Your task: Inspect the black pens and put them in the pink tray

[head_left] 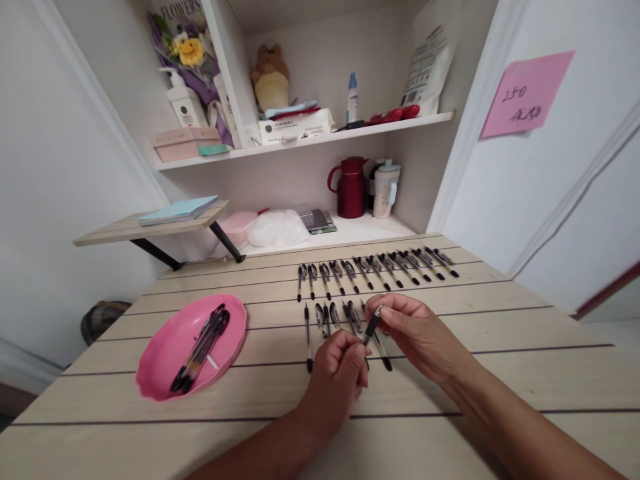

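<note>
My left hand (340, 367) is closed around the barrel of a black gel pen (371, 329), whose metal tip points up and to the right. At that tip, the thumb and fingers of my right hand (407, 327) are pinched together. Whether something small sits between them is hidden. Just beyond my hands lies a row of uncapped pens (309, 337) with loose caps (320, 317) beside them, partly covered by my hands. Farther back, a longer row of pens (370, 273) with caps next to them stretches to the right.
A pink scalloped tray (153, 363) at the left holds several capped pens (205, 347). A small raised shelf (125, 230) with papers (177, 210) stands behind it. At the back, a white shelf unit holds a red jug (351, 190) and a cup (385, 193).
</note>
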`<action>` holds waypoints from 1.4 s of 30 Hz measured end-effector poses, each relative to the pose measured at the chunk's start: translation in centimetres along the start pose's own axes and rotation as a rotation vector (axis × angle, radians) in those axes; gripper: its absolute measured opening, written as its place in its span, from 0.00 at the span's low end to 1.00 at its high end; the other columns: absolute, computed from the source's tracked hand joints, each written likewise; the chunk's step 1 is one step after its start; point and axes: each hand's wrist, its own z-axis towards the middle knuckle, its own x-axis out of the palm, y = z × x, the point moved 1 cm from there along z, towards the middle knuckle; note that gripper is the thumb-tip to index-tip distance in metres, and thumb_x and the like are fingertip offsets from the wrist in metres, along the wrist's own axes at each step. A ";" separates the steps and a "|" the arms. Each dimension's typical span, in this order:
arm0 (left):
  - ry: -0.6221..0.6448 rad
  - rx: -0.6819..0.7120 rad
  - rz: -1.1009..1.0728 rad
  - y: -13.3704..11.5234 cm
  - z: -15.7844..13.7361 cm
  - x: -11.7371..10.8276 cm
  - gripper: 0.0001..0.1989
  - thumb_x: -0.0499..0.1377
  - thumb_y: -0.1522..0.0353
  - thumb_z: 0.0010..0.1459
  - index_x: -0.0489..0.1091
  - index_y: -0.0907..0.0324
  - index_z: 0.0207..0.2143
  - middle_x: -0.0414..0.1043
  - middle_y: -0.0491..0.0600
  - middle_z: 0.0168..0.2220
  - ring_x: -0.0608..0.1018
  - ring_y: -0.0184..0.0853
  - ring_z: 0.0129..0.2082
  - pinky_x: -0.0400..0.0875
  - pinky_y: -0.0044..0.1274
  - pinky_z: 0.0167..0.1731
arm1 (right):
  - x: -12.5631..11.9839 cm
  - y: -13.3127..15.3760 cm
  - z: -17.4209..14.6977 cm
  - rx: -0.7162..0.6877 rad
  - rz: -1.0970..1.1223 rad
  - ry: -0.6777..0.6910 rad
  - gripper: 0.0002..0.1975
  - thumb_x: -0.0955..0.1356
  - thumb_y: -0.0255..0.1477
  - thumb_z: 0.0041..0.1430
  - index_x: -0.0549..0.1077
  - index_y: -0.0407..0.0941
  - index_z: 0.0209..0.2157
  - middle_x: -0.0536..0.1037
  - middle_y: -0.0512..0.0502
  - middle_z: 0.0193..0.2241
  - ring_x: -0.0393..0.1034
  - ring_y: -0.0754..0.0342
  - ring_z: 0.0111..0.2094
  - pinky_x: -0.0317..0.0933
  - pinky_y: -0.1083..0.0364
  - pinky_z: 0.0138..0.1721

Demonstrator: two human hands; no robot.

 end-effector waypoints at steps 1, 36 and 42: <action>0.007 0.002 0.000 0.1 0.0 0.0 0.11 0.53 0.61 0.54 0.60 0.60 0.27 0.58 0.38 0.14 0.53 0.19 0.10 0.46 0.15 0.12 | 0.0 0.0 0.1 -0.010 0.000 0.010 0.07 0.72 0.33 0.44 0.74 0.44 0.26 0.74 0.48 0.28 0.65 0.56 0.31 0.58 0.55 0.37; 0.056 -0.049 0.007 0.8 0.5 -0.5 0.10 0.52 0.62 0.54 0.61 0.60 0.27 0.57 0.37 0.14 0.53 0.19 0.09 0.45 0.15 0.11 | -0.8 -0.5 0.4 -0.005 -0.016 0.112 0.07 0.72 0.33 0.44 0.72 0.45 0.25 0.73 0.48 0.29 0.65 0.56 0.31 0.57 0.55 0.37; 0.045 -0.048 0.012 0.6 0.5 -0.5 0.10 0.52 0.62 0.54 0.61 0.60 0.28 0.58 0.37 0.14 0.52 0.19 0.09 0.44 0.15 0.11 | -1.1 -0.5 0.5 0.017 0.002 0.054 0.08 0.72 0.33 0.44 0.75 0.46 0.29 0.74 0.46 0.31 0.65 0.53 0.34 0.58 0.53 0.39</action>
